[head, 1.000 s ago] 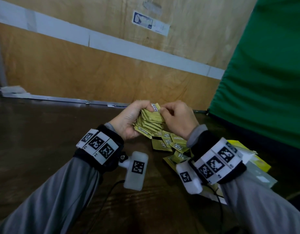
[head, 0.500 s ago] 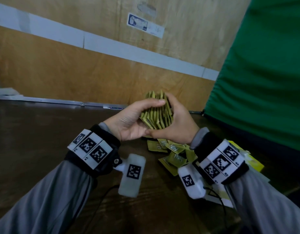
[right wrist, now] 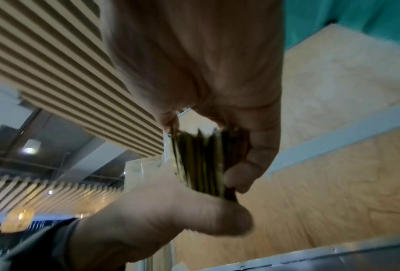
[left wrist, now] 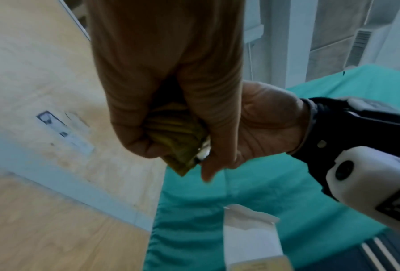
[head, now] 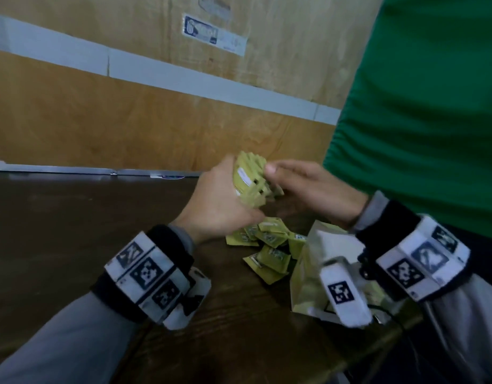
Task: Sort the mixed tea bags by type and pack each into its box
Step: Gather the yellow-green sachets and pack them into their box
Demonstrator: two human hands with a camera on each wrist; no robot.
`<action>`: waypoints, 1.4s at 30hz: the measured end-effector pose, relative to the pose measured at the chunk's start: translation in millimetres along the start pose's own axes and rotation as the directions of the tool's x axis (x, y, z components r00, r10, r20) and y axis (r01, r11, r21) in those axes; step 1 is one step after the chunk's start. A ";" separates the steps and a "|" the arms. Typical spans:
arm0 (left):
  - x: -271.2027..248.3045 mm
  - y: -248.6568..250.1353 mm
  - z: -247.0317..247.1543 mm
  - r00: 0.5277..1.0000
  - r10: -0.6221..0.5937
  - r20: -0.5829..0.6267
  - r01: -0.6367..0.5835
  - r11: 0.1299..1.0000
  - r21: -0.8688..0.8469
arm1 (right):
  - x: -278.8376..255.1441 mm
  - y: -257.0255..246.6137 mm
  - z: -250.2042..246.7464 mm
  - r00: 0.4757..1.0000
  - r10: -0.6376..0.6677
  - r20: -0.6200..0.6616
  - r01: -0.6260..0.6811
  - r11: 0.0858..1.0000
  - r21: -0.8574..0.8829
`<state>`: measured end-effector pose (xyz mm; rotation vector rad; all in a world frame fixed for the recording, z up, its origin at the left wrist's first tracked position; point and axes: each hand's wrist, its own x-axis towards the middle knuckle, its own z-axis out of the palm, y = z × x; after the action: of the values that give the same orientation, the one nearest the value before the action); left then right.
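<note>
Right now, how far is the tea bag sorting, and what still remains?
Done: a stack of yellow-green tea bags has been gathered. In hand: left hand and right hand both hold that stack above the table. Left: loose tea bags still lie on the table, and the open box beside them awaits the stack; its contents cannot be seen.

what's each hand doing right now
Left hand: fingers gripping the stack of tea bags.
Right hand: fingers also on that stack.
</note>
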<state>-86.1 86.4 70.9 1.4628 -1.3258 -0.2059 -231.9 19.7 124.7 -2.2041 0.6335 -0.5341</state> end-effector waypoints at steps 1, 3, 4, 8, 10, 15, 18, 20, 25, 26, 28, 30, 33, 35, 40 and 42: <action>-3.2 3.6 4.6 0.999 0.025 0.029 -0.026 0.999 0.034 | -3.7 1.2 5.3 1.000 -0.004 -0.013 0.003 1.000 -0.027; -9.0 7.3 14.7 0.990 0.042 0.133 -0.053 0.996 0.073 | -12.4 3.2 12.0 0.998 0.009 -0.064 -0.010 1.000 -0.004; -11.4 8.5 19.5 0.981 0.038 0.189 -0.057 0.994 0.094 | -17.9 6.0 12.6 0.996 0.023 -0.081 -0.022 1.000 0.019; -20.7 20.7 32.1 0.963 0.004 0.270 -0.038 0.992 0.121 | -41.6 20.8 11.9 0.995 -0.003 -0.101 0.005 1.000 0.022; -24.3 26.1 36.7 0.956 0.004 0.293 -0.038 0.993 0.108 | -50.3 26.8 13.4 0.991 0.014 -0.132 0.006 0.990 0.144; -24.1 38.9 47.5 0.934 0.127 0.333 -0.168 0.981 0.095 | -61.5 38.0 9.0 0.950 -0.009 -0.312 0.085 0.969 0.230; -18.3 45.4 55.9 0.896 0.226 0.383 -0.266 0.963 0.053 | -63.3 42.8 -1.8 0.873 -0.147 -0.466 0.150 0.988 -0.031; -15.2 46.2 62.2 0.886 0.255 0.387 -0.276 0.961 0.001 | -68.1 45.3 -11.4 0.832 -0.179 -0.524 0.146 0.984 -0.104; -16.0 22.1 82.0 0.829 0.090 0.552 -0.195 0.972 0.134 | -98.7 57.7 -31.5 0.746 -0.384 -0.545 0.096 0.871 -0.482; -16.4 14.8 85.3 0.805 0.030 0.593 -0.163 0.972 0.171 | -105.2 61.3 -33.1 0.759 -0.389 -0.522 0.086 0.854 -0.513; -18.5 3.7 91.2 0.761 -0.045 0.647 -0.113 0.973 0.201 | -115.2 71.1 -33.1 0.795 -0.369 -0.481 0.058 0.837 -0.544; -18.5 0.1 95.4 0.738 -0.082 0.670 -0.065 0.979 0.191 | -119.9 83.1 -30.7 0.823 -0.336 -0.458 0.029 0.830 -0.558; -15.4 2.7 100.0 0.761 -0.088 0.643 -0.013 0.989 0.150 | -118.1 100.7 -27.3 0.838 -0.314 -0.447 -0.010 0.809 -0.587; -16.3 3.8 101.4 0.760 -0.080 0.645 -0.017 0.990 0.142 | -114.1 108.9 -25.3 0.847 -0.323 -0.422 -0.002 0.792 -0.611; -29.6 4.2 101.3 0.751 -0.074 0.656 -0.026 0.990 0.141 | -102.2 116.9 -12.4 0.907 -0.231 -0.352 -0.022 0.810 -0.586; -33.4 5.3 101.0 0.766 -0.089 0.637 0.003 0.991 0.134 | -98.1 109.8 -11.0 0.930 -0.129 -0.345 -0.085 0.837 -0.541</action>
<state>-173.9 55.4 19.0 1.5997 -1.8791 -0.7245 -344.9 7.4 30.4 -2.6733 1.0712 -0.8819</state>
